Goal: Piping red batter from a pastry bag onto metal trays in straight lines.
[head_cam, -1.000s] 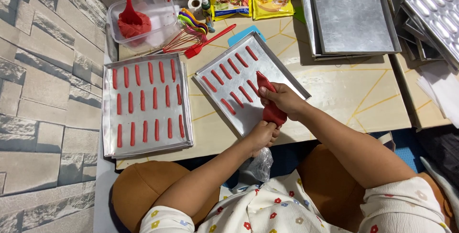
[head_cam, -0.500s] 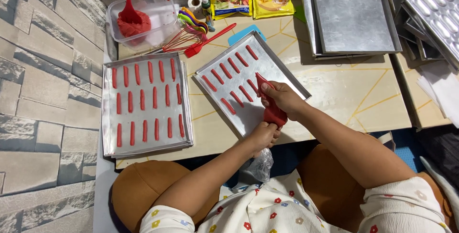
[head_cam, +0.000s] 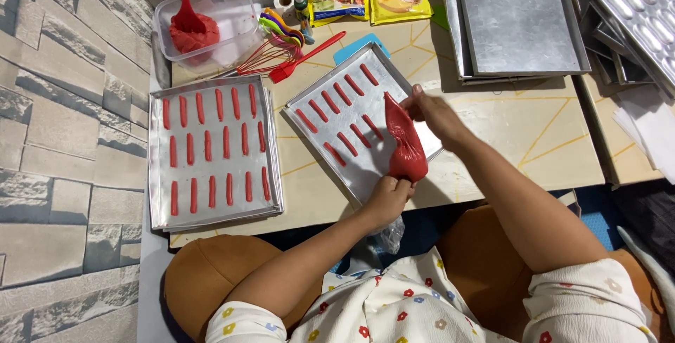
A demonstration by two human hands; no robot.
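While the left hand (head_cam: 389, 197) squeezes the twisted rear of the red-batter piping bag (head_cam: 405, 142) and the right hand (head_cam: 434, 112) pinches near its nozzle, piping is mid-tray; beyond the tip, the slanted baking tray (head_cam: 365, 174) likely needs another strip beside the existing rows.

Bare tabletop (head_cam: 506, 132) lies open right of the angled tray (head_cam: 351, 167); stacked pans (head_cam: 520, 19) block the far side.
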